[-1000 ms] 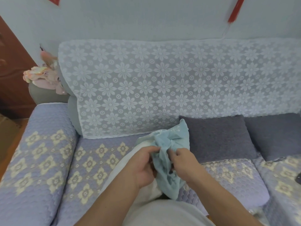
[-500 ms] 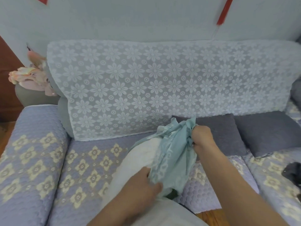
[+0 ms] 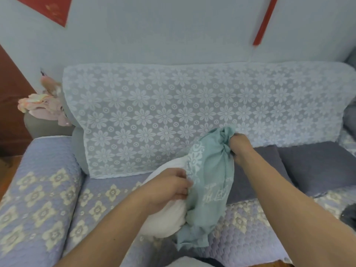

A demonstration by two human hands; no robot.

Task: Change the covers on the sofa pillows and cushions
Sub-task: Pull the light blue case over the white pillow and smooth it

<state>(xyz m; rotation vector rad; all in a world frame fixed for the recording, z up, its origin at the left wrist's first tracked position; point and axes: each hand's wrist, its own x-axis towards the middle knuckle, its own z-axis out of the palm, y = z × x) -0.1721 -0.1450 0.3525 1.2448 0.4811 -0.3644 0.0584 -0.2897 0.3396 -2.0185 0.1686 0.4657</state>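
Observation:
A white pillow insert (image 3: pixel 167 218) lies on the sofa seat in front of me, half out of a teal patterned cover (image 3: pixel 210 182). My left hand (image 3: pixel 169 187) grips the bare insert where the cover's edge meets it. My right hand (image 3: pixel 238 149) holds the bunched far end of the cover, raised above the seat near the lace backrest drape. The cover hangs stretched between the two hands, and its lower corner dangles over the seat.
Two dark grey pillows (image 3: pixel 316 166) lean against the backrest at the right. A white lace drape (image 3: pixel 192 116) covers the sofa back. The quilted lavender seat cover (image 3: pixel 96 205) spreads left. Pink fabric (image 3: pixel 42 106) sits on the left armrest. A dark item (image 3: pixel 349 216) lies far right.
My right hand pulled the cover's end up and to the right, away from the insert. My left hand shifted onto the white insert, and more of it is bared.

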